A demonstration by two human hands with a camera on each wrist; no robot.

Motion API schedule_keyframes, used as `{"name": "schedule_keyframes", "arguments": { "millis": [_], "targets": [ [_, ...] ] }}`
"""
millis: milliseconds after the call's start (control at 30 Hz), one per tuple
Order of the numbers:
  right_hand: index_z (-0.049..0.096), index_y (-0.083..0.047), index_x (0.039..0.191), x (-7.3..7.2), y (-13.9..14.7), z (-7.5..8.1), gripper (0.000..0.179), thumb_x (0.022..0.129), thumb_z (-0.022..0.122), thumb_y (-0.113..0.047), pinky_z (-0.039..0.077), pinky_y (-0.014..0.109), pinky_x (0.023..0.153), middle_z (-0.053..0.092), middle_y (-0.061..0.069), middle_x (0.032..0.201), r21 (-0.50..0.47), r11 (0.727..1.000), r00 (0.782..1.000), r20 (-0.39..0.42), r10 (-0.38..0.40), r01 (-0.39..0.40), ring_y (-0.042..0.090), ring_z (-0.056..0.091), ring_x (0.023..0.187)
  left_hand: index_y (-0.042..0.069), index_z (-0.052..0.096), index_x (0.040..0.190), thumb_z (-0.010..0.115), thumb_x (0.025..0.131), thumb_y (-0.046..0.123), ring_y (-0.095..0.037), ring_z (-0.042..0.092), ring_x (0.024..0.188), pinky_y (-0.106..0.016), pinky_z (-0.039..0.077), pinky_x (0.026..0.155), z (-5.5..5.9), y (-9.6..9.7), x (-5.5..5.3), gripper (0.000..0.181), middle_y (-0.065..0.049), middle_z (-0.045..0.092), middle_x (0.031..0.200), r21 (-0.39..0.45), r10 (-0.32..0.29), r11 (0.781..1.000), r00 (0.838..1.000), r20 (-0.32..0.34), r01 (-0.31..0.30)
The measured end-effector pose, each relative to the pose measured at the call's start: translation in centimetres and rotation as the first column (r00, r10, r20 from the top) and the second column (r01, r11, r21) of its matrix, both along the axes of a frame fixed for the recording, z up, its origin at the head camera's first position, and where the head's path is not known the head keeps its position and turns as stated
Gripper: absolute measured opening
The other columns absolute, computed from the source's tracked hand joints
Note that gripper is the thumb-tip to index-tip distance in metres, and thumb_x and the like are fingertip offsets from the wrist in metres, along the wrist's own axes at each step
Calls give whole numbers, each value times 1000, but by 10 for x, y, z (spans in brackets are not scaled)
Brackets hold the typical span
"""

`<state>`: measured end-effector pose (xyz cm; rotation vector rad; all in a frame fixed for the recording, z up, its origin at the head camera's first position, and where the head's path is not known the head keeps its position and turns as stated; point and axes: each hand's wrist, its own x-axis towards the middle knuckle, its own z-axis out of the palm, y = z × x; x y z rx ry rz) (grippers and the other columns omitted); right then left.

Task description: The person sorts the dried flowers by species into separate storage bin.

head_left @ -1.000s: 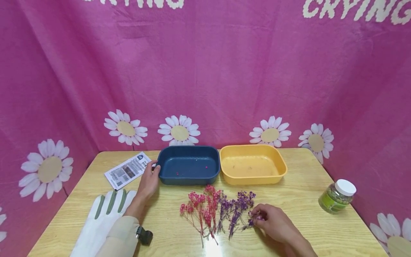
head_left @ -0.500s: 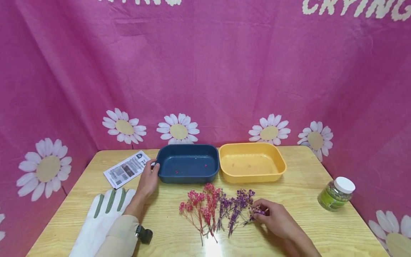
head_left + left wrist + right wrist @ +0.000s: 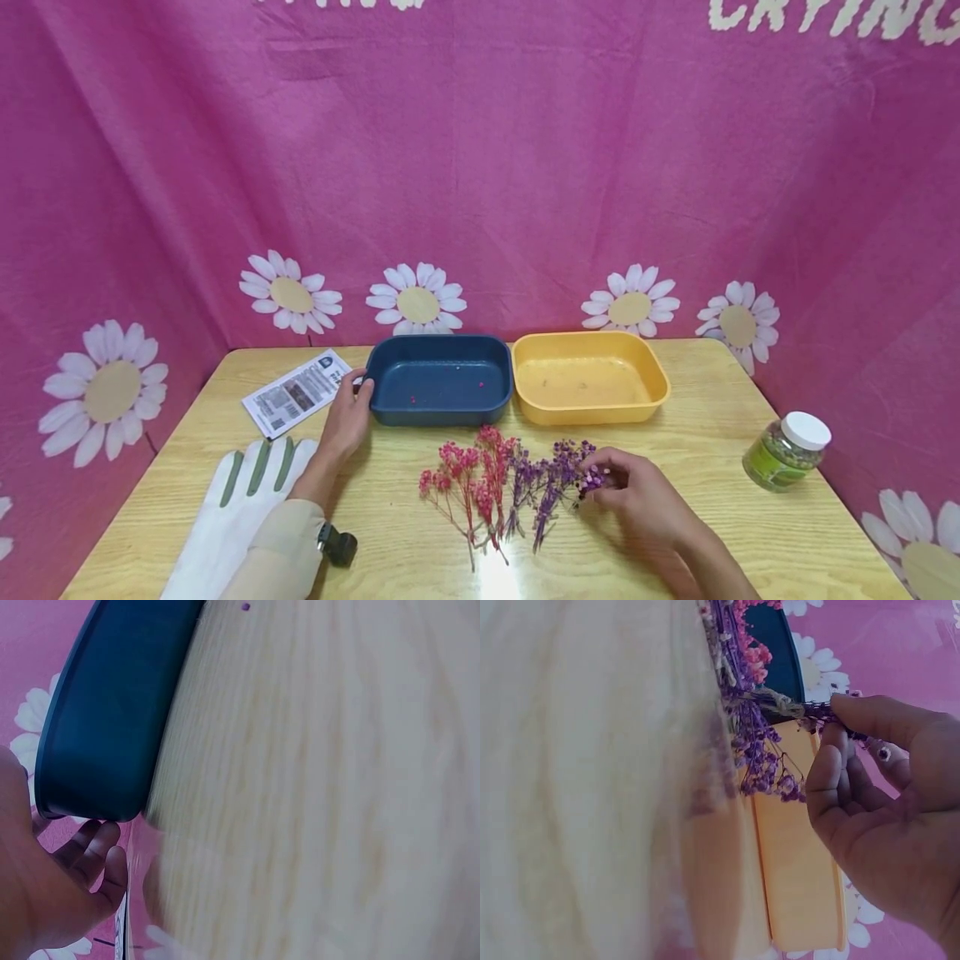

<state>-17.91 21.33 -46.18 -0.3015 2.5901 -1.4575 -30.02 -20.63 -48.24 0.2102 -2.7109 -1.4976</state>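
Note:
In the head view, my left hand [image 3: 348, 422] touches the left end of the blue tray [image 3: 442, 415]. Its fingers [image 3: 96, 851] bend loosely beside the tray's end wall in the left wrist view. My right hand [image 3: 637, 498] pinches a small purple dried flower sprig [image 3: 592, 477] between thumb and fingers, just right of the other purple dried flowers [image 3: 553, 487]. Most of that sprig is hidden by the fingers in the right wrist view, where twiggy stems [image 3: 780, 703] show beyond them. Left of the purple flowers lie several pink dried flowers [image 3: 483, 479].
A yellow tray [image 3: 592, 413] stands against the blue one's right side. To the far right is a lidded jar [image 3: 783, 454]. A printed packet [image 3: 292, 396] and a white glove [image 3: 232, 508] with green stripes lie at left, the glove partly under the left forearm.
My right hand has shifted slightly up and leftward, bringing the pinched purple sprig against the neighbouring purple flowers. My left hand has kept its place at the blue tray.

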Motion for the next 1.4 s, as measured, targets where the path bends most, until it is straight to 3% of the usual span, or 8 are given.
{"name": "schedule_keyframes", "arguments": {
  "millis": [267,600,1067,1267,1400],
  "targets": [
    [69,-14,108,-13,-13,10,25,84,73,-20,49,24,66,65,6,87,-46,999,999,-42,-24,22,11,58,75,16,26,150,30,105,42,-32,37,135,-52,27,114,1,0,0,52,-17,37,149,22,1,1000,1000,4,-1],
    [68,-12,108,-36,-33,23,24,87,71,-23,50,26,68,67,9,92,-137,989,996,-64,-56,46,12,59,79,16,29,148,33,105,32,-32,39,134,-52,27,114,-1,0,3,46,-18,39,147,43,-7,999,1000,-13,8],
    [68,-10,105,-91,-69,35,17,90,67,-18,48,29,67,64,6,82,-121,993,997,-70,-22,14,15,57,75,16,30,148,35,104,27,-33,44,125,-52,32,109,-3,-2,1,46,-21,45,138,13,12,1000,1000,-14,-12],
    [69,-11,106,-117,-87,41,17,92,66,-18,47,31,66,67,9,90,-147,989,999,-43,-9,3,16,56,77,18,29,148,36,104,29,-33,46,122,-51,34,107,-3,-2,0,47,-20,47,135,16,10,1000,1000,4,-10],
    [68,-9,109,-131,-98,43,19,93,64,-18,51,39,74,69,8,100,-143,990,999,-32,9,-14,18,59,80,18,30,148,39,103,30,-32,48,118,-49,36,103,-3,-1,0,48,-20,49,132,9,8,1000,1000,-5,-8]
  ]
}}
